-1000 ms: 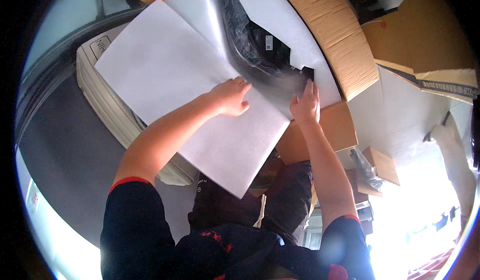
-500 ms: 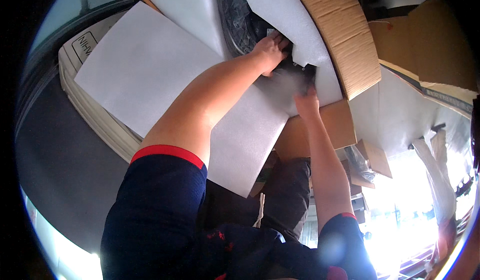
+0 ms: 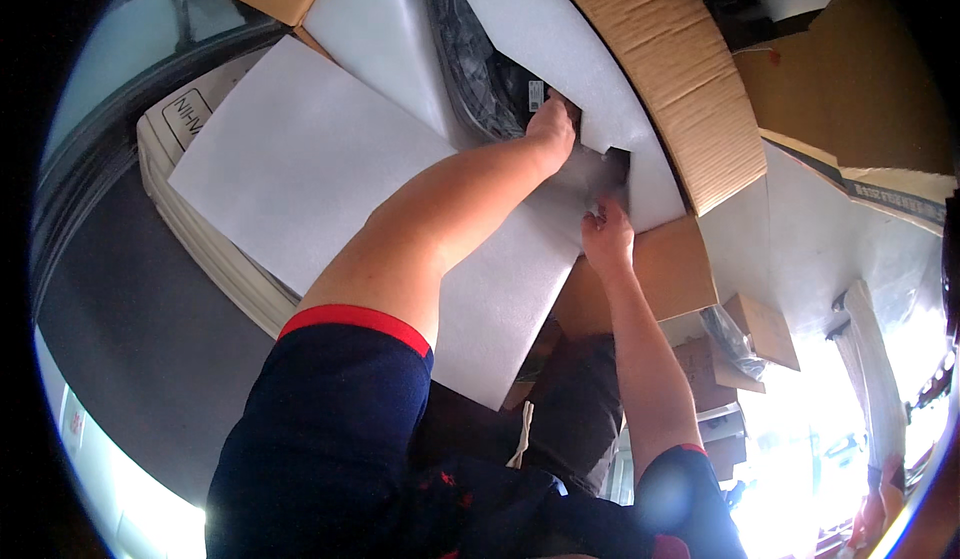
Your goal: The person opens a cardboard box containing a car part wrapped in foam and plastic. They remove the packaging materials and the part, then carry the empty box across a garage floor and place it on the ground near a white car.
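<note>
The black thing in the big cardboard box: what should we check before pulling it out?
1. Left hand reaches the black plastic-wrapped item: ok.
2. Left hand's grip closed on it: cannot tell, fingers hidden.
3. Right hand steadies the white foam sheet edge: ok.
4. White foam padding clear of the item: not ok, it lies on both sides.
5. Brown corrugated cardboard box flap folded open: ok.

Open brown cardboard box [image 3: 660, 79] at top centre, lined with white foam sheets [image 3: 330, 169]. Inside, dark item in clear plastic bag [image 3: 480, 69] with small white rectangular label [image 3: 536, 94]. White stacked cartons [image 3: 190, 199] with dark print at left. Smaller brown boxes [image 3: 765, 329] at lower right.
</note>
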Available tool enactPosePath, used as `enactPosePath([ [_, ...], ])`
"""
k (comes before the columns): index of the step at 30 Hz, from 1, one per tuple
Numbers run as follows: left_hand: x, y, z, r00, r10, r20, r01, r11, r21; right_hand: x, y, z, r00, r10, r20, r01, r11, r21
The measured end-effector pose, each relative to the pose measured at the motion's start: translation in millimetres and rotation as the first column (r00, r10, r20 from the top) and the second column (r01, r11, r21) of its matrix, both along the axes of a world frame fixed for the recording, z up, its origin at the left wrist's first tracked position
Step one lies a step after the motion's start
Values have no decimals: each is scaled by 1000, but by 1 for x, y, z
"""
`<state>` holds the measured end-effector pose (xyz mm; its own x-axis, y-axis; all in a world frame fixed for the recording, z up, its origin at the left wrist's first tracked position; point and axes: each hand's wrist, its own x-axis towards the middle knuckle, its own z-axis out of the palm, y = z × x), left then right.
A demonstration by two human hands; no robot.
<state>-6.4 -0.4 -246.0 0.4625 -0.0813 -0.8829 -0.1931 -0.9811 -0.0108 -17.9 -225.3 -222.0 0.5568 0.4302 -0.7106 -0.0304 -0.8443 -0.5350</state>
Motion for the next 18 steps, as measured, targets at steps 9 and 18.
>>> enactPosePath([
  [9, 20, 40, 15, 996, -9, 92, 37, 950, -309, 1, -15, -3, 993, 46, 113, -59, 992, 112],
  [18, 18, 46, 5, 996, 81, -36, -89, 912, -400, 13, -14, 5, 998, -68, -2, 68, 997, 37],
])
